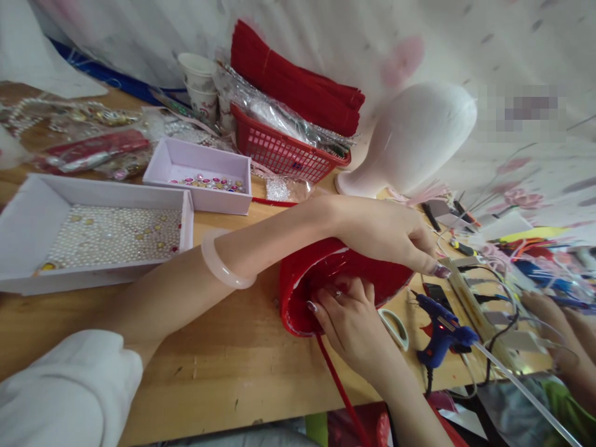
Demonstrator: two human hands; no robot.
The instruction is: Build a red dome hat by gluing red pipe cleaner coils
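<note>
My left hand reaches across the wooden table and rests on top of a red curved piece, fingers pressed on its far edge. My right hand presses its fingers against the inside of the same red piece, beside a red cord that trails down off the table edge. A pale pink bangle sits on my left wrist.
A blue glue gun and scissors lie right of my hands. A white foam head form, a red basket, a tray of pearls and a tray of gems stand behind. Another person's hands work at the far right.
</note>
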